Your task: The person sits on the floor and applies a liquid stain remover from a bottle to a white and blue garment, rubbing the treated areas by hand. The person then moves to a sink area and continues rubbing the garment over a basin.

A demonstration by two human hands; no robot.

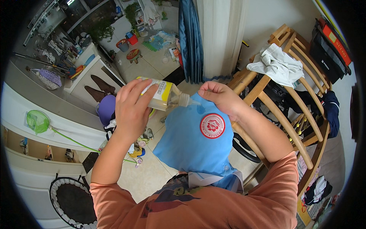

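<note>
My left hand [135, 103] is closed around a clear plastic squeeze bottle [160, 94] with a yellow and white label. The bottle lies tilted on its side, its narrow nozzle pointing right, at a dark wet spot on a light blue garment [188, 140]. With thumb and fingers, my right hand [216, 94] pinches the garment's upper edge just right of the nozzle. The cloth hangs spread out in front of my chest and bears a round red and white emblem [212, 126]. Its collar, white inside, lies at the bottom against my orange shirt.
Close on the right stands a wooden rack [291, 114] with a white cloth [276, 64] draped over it. A blue curtain [191, 43] hangs ahead. At left are a green net [38, 121] and a small trampoline [75, 200]. Shoes and clothes lie on the tiled floor.
</note>
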